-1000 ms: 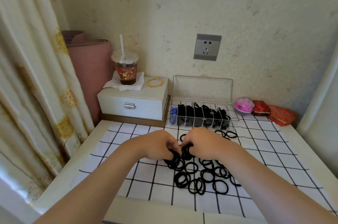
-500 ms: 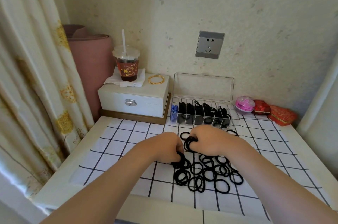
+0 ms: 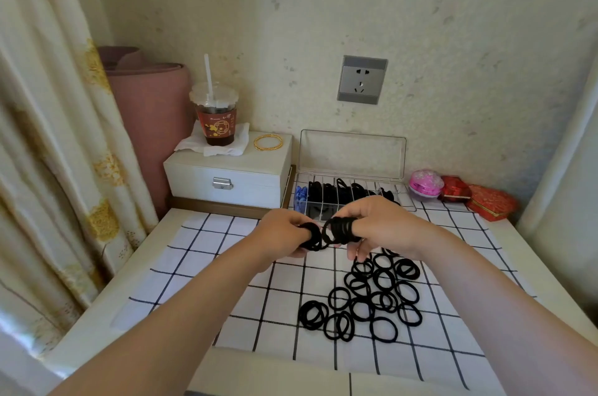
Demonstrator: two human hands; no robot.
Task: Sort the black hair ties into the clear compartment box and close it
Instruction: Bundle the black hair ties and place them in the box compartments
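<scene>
Hands hovered together before the open compartment box (image 3: 352, 152): my right hand (image 3: 388, 224) wore a stack of hair ties (image 3: 341, 229) on curled fingers, left hand (image 3: 283, 233) pinched another bunch (image 3: 312, 238), gathered for one drop, I judged.

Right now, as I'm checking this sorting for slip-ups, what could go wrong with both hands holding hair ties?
The bunch of ties looped on a finger of the right hand could slide off and scatter among the loose ties below. The left hand grips a second bunch right beside it, so they might tangle.
</scene>
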